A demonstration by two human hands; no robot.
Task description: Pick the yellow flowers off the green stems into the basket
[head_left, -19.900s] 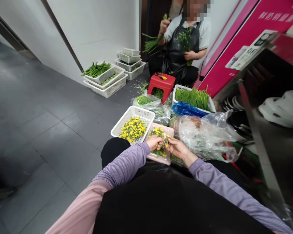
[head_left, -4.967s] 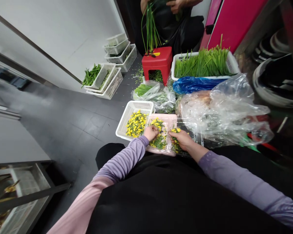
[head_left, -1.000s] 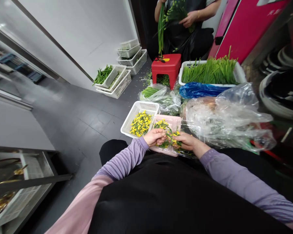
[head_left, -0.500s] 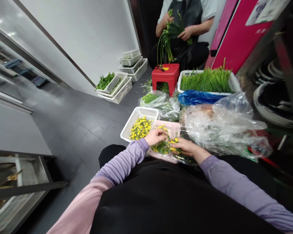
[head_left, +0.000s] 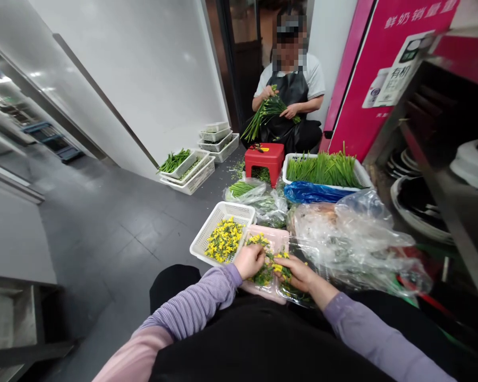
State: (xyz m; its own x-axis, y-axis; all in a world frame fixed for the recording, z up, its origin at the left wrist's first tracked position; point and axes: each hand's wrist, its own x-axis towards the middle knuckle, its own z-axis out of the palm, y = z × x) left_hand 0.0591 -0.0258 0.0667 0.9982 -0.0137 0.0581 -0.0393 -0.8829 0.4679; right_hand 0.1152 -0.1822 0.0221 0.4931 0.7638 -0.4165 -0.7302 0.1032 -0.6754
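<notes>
Over a pink tray [head_left: 279, 240], my left hand [head_left: 249, 261] has its fingers curled together; whatever they may hold is hidden. Close on its right, my right hand [head_left: 298, 272] grips a small bunch of yellow-flowered stems [head_left: 281, 268]. Loose yellow blossoms with green stems [head_left: 262, 276] lie in the tray below. To the left stands a white perforated basket [head_left: 199, 245] holding a heap of yellow flowers [head_left: 224, 240]. A clear plastic container [head_left: 298, 297] sits partly under my right hand.
Across from me a person [head_left: 290, 95] holds long green stems [head_left: 269, 114] behind a red stool [head_left: 264, 158]. A basket of upright green stalks [head_left: 322, 168], a blue bag [head_left: 314, 192] and clear plastic bags [head_left: 342, 239] lie to the right. White baskets [head_left: 195, 180] line the wall.
The view has tilted upward, so the scene sits lower. My left hand's fingers have drawn in and turned over the tray. The person opposite has shifted the green stems.
</notes>
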